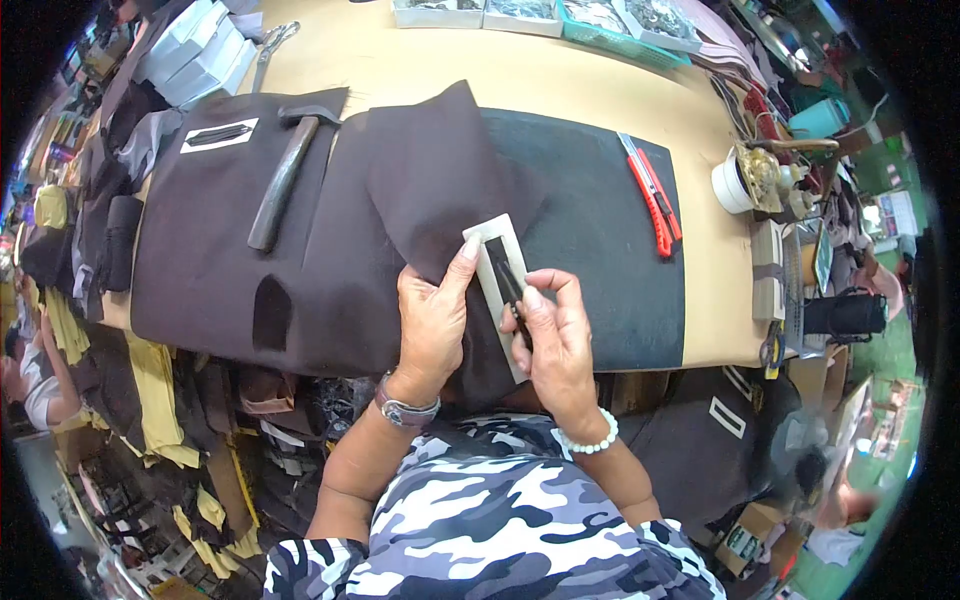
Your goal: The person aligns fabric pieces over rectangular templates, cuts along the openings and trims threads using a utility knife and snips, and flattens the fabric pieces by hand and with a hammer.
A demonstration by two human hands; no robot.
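My left hand [432, 318] is closed on a dark brown leather-like sheet [425, 170], its thumb pressing the top of a white rectangular border [489, 272] around a slot. The sheet's upper part is lifted and folded. My right hand [555, 335] pinches a narrow black strip [508, 280] lying in the slot; its exact kind is partly hidden by the fingers. Left of my hands, a hammer [283, 185] rests on the brown sheets. Near it is another white-bordered slot [217, 135] with black strips across it.
A black cutting mat [600, 300] lies under the work, with a red utility knife [650, 195] on it. Scissors [272, 50] and white boxes [200, 60] stand at the back left. Trays [520, 15] line the far edge; a white pot [733, 185] stands at right.
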